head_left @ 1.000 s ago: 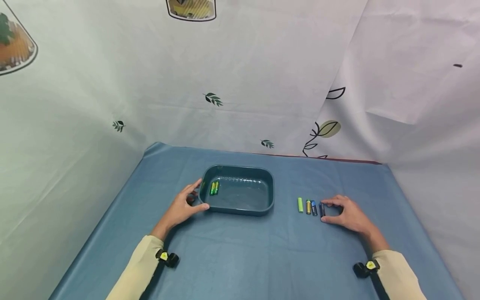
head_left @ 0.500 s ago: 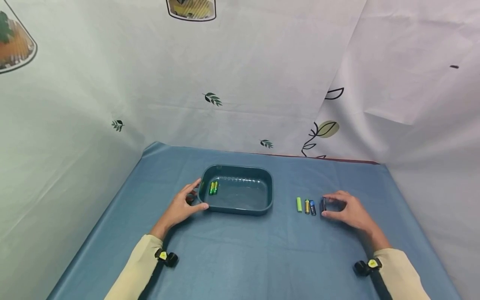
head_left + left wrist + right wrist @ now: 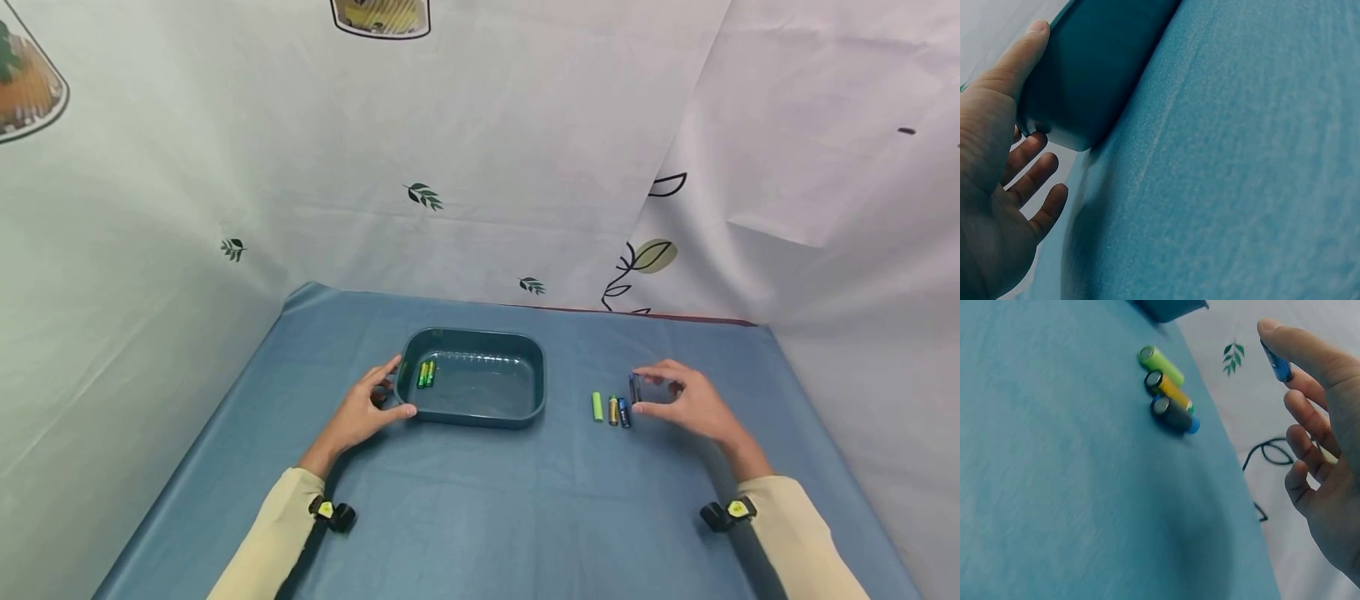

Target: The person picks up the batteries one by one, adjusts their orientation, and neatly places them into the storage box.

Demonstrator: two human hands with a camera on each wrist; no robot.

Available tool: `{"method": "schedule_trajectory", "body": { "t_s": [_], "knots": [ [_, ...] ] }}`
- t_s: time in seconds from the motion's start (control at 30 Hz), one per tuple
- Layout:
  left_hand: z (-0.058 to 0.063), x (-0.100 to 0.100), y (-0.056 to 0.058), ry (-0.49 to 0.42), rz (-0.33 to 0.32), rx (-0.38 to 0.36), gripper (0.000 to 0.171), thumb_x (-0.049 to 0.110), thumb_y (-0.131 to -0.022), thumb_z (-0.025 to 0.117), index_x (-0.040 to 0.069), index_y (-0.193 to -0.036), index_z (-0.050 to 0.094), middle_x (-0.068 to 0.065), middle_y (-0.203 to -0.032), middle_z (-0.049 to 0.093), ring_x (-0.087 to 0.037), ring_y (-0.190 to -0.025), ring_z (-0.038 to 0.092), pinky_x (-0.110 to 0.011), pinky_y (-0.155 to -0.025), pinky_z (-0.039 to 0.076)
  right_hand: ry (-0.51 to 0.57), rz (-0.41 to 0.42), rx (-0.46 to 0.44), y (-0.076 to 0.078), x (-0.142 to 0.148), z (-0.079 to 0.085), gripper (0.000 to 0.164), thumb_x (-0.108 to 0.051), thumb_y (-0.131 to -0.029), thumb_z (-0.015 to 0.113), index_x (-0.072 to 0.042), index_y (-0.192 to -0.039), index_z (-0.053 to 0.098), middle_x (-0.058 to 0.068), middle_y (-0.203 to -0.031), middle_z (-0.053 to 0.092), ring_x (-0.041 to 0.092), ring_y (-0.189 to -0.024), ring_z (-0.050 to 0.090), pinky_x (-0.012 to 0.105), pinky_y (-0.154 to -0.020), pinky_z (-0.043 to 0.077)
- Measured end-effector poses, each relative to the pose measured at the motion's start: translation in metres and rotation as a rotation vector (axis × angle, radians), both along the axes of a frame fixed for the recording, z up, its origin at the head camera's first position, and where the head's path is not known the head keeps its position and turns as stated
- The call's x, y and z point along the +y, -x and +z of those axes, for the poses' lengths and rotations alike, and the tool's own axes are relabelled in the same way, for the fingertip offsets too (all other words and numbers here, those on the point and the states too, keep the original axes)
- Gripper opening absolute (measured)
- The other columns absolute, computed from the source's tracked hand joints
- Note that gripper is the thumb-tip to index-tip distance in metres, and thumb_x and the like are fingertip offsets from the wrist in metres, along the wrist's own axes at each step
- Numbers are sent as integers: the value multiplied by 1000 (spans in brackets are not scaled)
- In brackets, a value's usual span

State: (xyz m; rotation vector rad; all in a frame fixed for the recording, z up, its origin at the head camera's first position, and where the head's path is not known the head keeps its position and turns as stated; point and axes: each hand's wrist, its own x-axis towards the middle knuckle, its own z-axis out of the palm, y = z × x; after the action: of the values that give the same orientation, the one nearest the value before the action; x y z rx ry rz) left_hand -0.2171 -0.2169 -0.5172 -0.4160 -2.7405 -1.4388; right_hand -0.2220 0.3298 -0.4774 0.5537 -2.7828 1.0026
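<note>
At the far left, the person's left hand [image 3: 358, 421] spreads its thumb and index finger wide around the near left corner of a dark teal rectangular tray [image 3: 480, 419], the thumb lying against the outer wall by the rim and the other fingers loose and apart. Inside that tray, near its left end, two green-and-yellow batteries [image 3: 426, 374] lie side by side, well within the rim from the fingertips. Right of the tray, on the blue cloth [image 3: 480, 508], a lime-green battery [image 3: 597, 406] lies first, then a gold battery [image 3: 613, 410], then a dark battery with a blue end [image 3: 624, 413] close beside the gold one. Just beyond them, the right hand [image 3: 693, 406] holds a dark blue battery [image 3: 1277, 362] by its ends, thumb tip on one and index fingertip on the other, raised off the cloth; its remaining fingers are loosely bent, clear of the row.
</note>
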Motion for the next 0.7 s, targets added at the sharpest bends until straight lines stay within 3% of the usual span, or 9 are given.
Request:
{"method": "schedule_trajectory", "body": {
  "t_s": [0.4,0.57,0.7],
  "knots": [
    [1,0,0,-6,3,-14,95,39,-84,86,23,-162,34,-12,-151,45,-33,-118,56,-54,-95,47,18,55,-10,17,-35,24,54,-35,-79,90,-15,-127,74,7,-108,66,20,-93,56,29,-75,44],
    [3,0,-2,-3,4,-15,95,40,-84,86,22,-162,33,-13,-151,45,-34,-118,55,-55,-95,47,45,70,-16,23,-51,27,53,-37,-79,90,-17,-126,74,10,-109,66,26,-95,57,31,-76,44],
    [3,0,-1,1,7,-18,96,41,-84,86,23,-162,33,-12,-152,45,-33,-119,56,-55,-95,47,51,79,-9,27,-65,31,53,-37,-79,90,-18,-126,74,6,-107,66,26,-95,56,30,-76,43]
  ]
}}
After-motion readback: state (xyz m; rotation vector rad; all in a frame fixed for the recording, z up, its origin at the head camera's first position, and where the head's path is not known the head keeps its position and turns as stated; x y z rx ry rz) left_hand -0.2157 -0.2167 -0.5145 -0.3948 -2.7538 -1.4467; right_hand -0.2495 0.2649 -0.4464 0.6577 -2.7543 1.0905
